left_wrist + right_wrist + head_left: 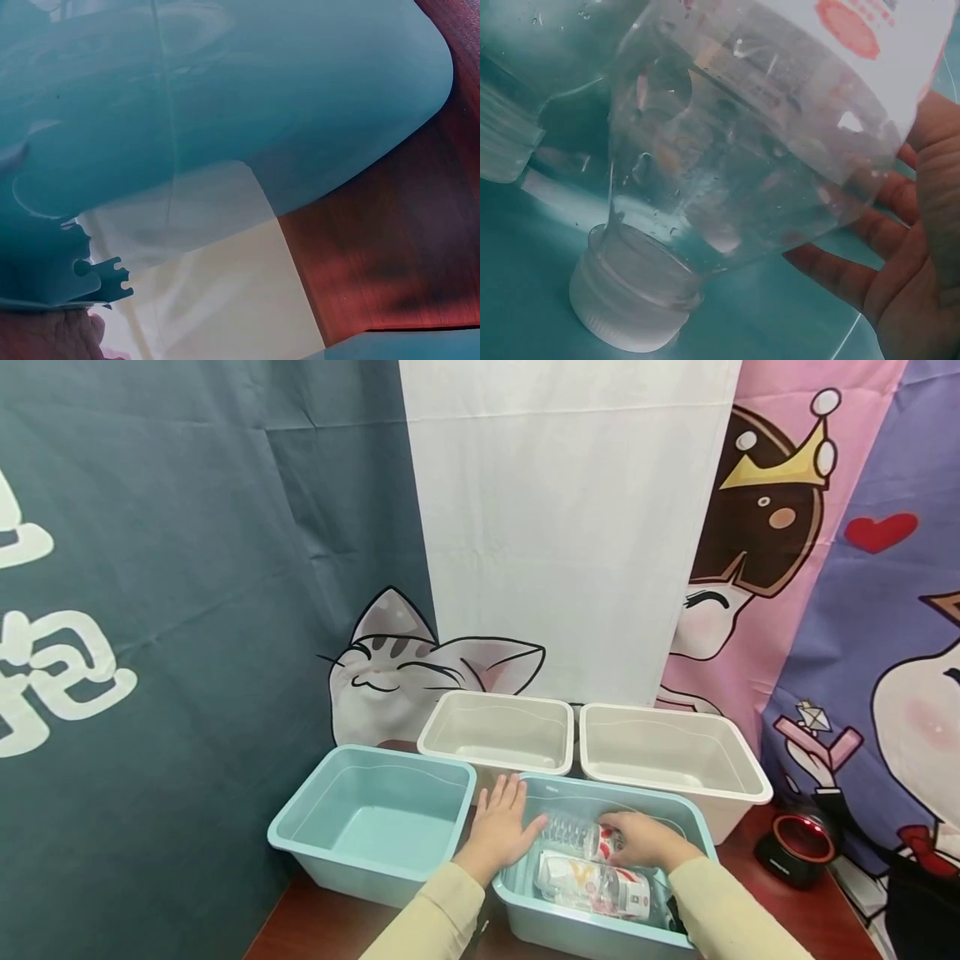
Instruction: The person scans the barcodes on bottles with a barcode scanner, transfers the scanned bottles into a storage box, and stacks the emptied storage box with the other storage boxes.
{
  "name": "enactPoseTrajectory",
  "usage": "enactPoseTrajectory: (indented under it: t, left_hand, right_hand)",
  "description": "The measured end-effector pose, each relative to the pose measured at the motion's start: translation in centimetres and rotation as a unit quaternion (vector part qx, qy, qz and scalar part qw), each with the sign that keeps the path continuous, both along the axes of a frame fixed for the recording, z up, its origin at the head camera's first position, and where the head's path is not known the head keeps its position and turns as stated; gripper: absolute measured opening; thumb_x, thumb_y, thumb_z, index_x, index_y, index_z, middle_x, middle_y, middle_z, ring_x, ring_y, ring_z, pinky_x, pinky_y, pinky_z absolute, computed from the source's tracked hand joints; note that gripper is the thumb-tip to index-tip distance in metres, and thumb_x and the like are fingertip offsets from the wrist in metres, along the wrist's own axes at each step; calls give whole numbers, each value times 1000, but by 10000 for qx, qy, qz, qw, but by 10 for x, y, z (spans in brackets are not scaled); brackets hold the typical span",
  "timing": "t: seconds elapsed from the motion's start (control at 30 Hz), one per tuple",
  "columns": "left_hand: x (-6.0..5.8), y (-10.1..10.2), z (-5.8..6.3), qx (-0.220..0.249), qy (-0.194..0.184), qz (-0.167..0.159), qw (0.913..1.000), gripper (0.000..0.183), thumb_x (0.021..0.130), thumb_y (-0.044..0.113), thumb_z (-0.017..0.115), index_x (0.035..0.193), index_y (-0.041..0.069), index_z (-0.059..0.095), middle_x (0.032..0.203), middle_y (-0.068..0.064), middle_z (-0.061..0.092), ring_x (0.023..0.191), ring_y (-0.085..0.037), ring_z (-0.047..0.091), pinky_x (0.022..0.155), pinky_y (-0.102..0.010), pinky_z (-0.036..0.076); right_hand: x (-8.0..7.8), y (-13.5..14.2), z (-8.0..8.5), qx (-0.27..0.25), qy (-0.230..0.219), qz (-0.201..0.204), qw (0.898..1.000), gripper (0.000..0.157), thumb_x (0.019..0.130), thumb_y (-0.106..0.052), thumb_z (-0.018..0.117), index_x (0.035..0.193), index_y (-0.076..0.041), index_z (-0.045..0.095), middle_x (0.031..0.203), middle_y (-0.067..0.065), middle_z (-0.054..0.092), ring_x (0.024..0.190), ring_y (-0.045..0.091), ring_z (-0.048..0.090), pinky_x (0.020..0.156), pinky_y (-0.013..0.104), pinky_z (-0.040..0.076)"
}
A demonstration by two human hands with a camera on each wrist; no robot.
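Observation:
In the head view, my left hand [501, 831] lies on the left rim of the right-hand blue bin [577, 937], its fingers straight. My right hand [643, 841] reaches inside that bin and grips a clear plastic bottle [567, 832] with a red and white label. A white cap [634, 300] is on this bottle's neck in the right wrist view, where the fingers curl around the labelled side. Nearer me in the bin lie other labelled clear bottles [581, 878]. The left wrist view shows mostly bin wall [337, 97], with part of the hand at the lower left.
A second blue bin [375, 872] stands to the left. Two off-white bins [497, 768] [667, 781] are behind, close to a printed cloth backdrop [562, 527]. At the right of the brown table [322, 927] sits a black device with a red ring [801, 843].

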State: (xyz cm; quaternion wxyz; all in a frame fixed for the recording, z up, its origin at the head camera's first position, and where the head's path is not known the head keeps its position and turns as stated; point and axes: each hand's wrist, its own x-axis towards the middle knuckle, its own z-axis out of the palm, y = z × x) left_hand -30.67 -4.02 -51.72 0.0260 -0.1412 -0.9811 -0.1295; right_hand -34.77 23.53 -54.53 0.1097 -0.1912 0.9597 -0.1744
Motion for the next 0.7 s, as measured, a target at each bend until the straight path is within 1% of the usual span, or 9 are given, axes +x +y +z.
enactPoseTrajectory:
  t: [0.2, 0.43, 0.53, 0.7]
  left_hand:
    - [0, 1, -1, 52, -43, 52, 10000, 77, 104, 58, 34, 159, 4, 30, 167, -12, 21, 155, -31, 13, 122, -57, 13]
    - [0, 2, -1, -31, -22, 142, 9999, 78, 104, 61, 31, 159, 6, 31, 167, -10, 22, 155, -30, 14, 122, -57, 13]
    - [0, 2, -2, -68, -37, 154, 9999, 78, 104, 61, 30, 159, 6, 30, 168, -9, 22, 155, -30, 14, 122, -57, 13]
    - [0, 3, -1, -127, -10, 143, 9998, 79, 104, 62, 30, 159, 6, 30, 167, -9, 22, 155, -29, 14, 122, -57, 13]
  right_hand:
    - [3, -1, 3, 8, -27, 29, 10000, 66, 69, -26, 93, 127, -7, 66, 113, 3, 68, 106, 26, 62, 101, 54, 48]
    - [4, -3, 7, 103, 54, -33, 9999, 63, 70, -23, 92, 125, -7, 68, 109, 3, 69, 102, 24, 63, 98, 53, 50]
    - [5, -3, 8, 153, 84, -61, 9998, 60, 70, -21, 92, 123, -5, 68, 106, 3, 70, 97, 23, 64, 96, 53, 51]
    - [9, -1, 8, 316, 104, -250, 9991, 51, 73, -20, 90, 117, -5, 71, 101, 4, 71, 93, 23, 65, 92, 55, 53]
